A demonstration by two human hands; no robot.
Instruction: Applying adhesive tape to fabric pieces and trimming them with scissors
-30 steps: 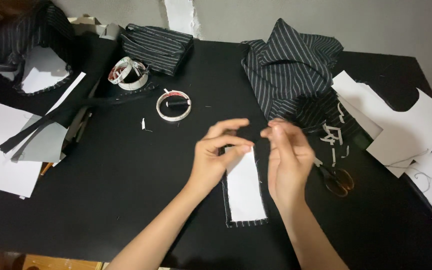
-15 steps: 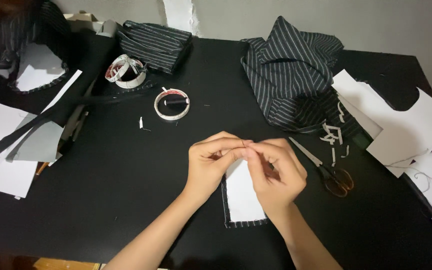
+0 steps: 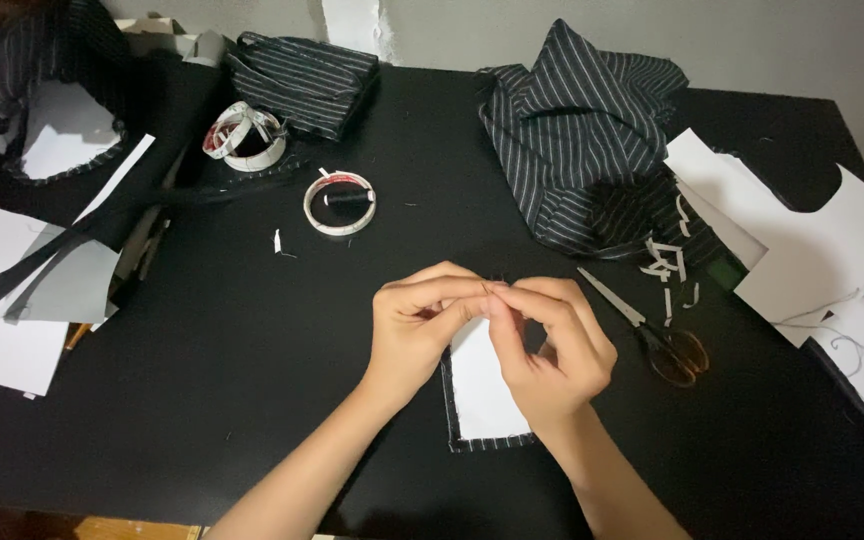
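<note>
White-faced fabric panel (image 3: 482, 395) with a pinstripe edge lies flat on the black desk (image 3: 252, 350), long axis running away from me, top end under my fingers. Left grip (image 3: 422, 325) and right grip (image 3: 552, 350) meet at that top edge, fingertips pressed together, pinching something too small to make out. Scissors (image 3: 652, 335) just right, points aimed up-left. Thread spool inside tape ring (image 3: 340, 203) farther off.
</note>
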